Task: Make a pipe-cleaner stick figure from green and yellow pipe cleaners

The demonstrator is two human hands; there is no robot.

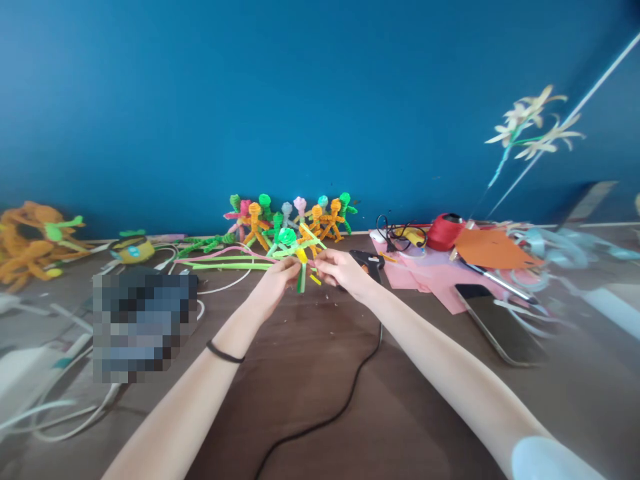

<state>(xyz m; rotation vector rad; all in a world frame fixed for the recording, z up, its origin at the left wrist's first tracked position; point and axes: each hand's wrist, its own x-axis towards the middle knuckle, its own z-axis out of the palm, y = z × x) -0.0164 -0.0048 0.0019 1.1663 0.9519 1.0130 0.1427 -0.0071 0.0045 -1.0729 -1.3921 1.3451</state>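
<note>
In the middle of the head view, both hands meet over the table around a small green pipe-cleaner figure (287, 237). My left hand (280, 273) is closed on the figure, its thumb and fingertips pinching near a yellow piece (301, 255) at the figure's middle. Below the fingers hangs a green strip (301, 280). My right hand (343, 270) is closed in a pinch just right of the yellow piece; whatever lies between its fingertips is too small to make out. A short yellow strip (315, 280) shows under those fingertips.
Several pipe-cleaner figures (255, 223) stand along the blue wall. Beyond my right hand lies a black glue gun (367, 260) with a trailing cord (345, 407). Right are a phone (500, 323), pink sheets (445, 287) and red thread (445, 232); left, a blurred-out dark object (145, 327).
</note>
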